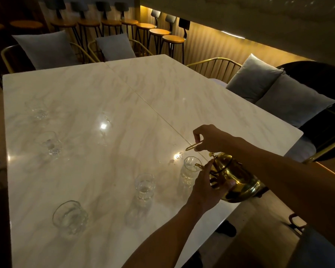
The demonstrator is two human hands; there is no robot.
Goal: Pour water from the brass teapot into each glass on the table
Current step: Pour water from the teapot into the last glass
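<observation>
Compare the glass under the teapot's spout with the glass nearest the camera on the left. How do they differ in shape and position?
The glass at the spout looks tall and narrow; the near-left glass looks squat and wide. The first sits right at the brass teapot, which both hands tilt toward it; the second stands alone, far from the teapot. Both are clear, upright, and rest on the marble table.

Right hand (209,139): arm extended from the right edge, wrist bent, fingers curled down, pinching a thin brass handle. Left hand (207,187): forearm reaching up from the near edge, fingers and thumb wrapped round the brass teapot (238,182) body, just below the right hand.
</observation>
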